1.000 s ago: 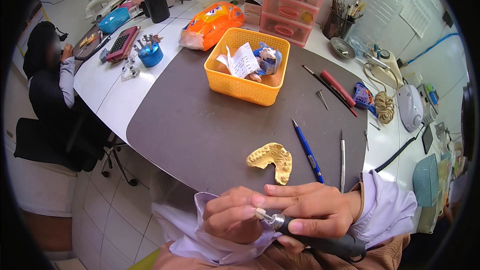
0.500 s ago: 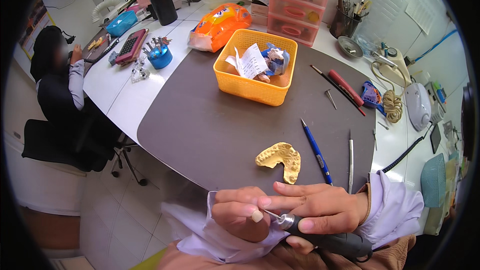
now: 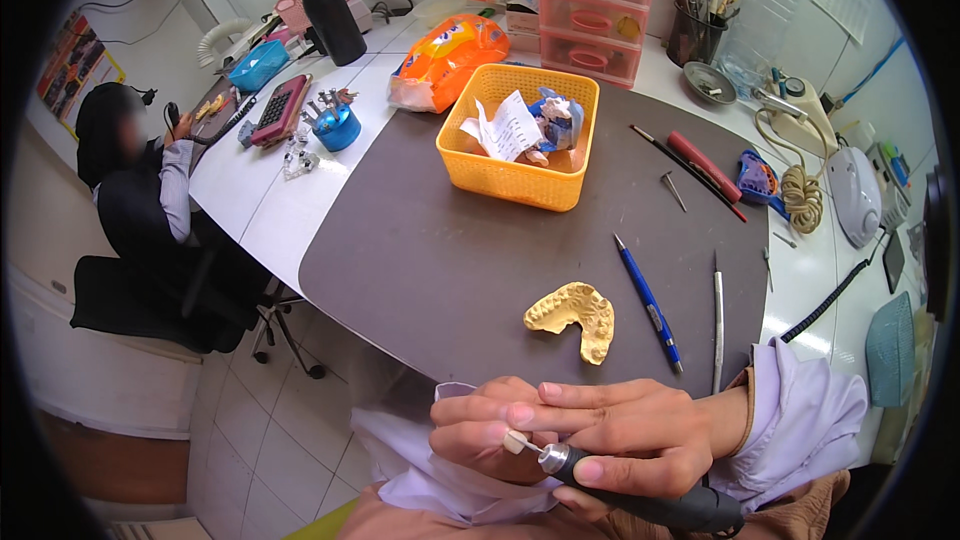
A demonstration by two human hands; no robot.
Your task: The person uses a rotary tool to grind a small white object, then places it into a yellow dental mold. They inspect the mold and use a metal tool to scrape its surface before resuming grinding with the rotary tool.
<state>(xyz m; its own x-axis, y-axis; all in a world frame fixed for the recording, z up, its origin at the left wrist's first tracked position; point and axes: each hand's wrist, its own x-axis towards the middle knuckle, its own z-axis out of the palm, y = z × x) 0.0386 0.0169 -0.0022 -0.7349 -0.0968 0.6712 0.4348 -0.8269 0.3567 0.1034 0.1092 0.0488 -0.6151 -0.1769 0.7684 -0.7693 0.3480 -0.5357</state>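
Observation:
My left hand (image 3: 485, 430) pinches a small white dental crown (image 3: 515, 441) at its fingertips. In my right hand (image 3: 640, 435) lies a black rotary handpiece (image 3: 650, 505) with a silver nose, its thin bur pointing left and meeting the crown. The fingers of both hands touch each other above the crown. Just beyond them, on the dark grey mat (image 3: 430, 270), rests a yellow dental cast (image 3: 575, 318), arch-shaped. To its right lie a blue mechanical pencil (image 3: 648, 302) and a slim silver pointed tool (image 3: 718, 325).
An orange basket (image 3: 515, 185) holds paper and a wrapped piece. Behind stand pink drawers (image 3: 595, 15) and an orange packet (image 3: 450, 60). A red-handled tool (image 3: 704, 167), a brush and a blue tray lie right, near a coiled cord (image 3: 802, 198). Another person (image 3: 140, 180) sits far left.
The handpiece has shifted left, so its bur now meets the crown. My view has turned slightly, moving the table's things a little right. The other person's hand has moved a little.

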